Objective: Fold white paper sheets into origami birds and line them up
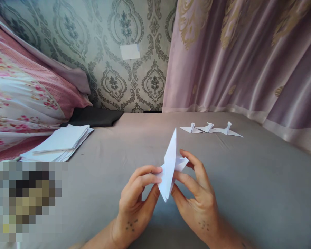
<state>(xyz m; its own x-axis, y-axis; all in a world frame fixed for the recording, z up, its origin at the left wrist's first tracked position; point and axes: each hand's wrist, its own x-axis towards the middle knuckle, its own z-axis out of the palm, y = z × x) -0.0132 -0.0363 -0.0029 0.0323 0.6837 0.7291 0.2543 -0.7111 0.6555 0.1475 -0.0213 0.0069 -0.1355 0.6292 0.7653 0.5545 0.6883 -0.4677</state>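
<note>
A folded white paper bird (170, 166) is held up between my two hands, one long pointed flap rising upward and a small folded tip sticking out to the right. My left hand (140, 200) pinches its left side between thumb and fingers. On the other side, my right hand (197, 193) grips the paper with thumb and fingers, its index finger raised by the small tip. Part of the fold is hidden behind the fingers.
Three finished-looking paper birds (209, 128) stand in a row at the back right of the grey-covered surface (114, 148). A stack of white paper (62, 140) lies at left, near a black folded item (93, 116). Curtains (223, 69) hang at right; floral fabric (23, 93) at left.
</note>
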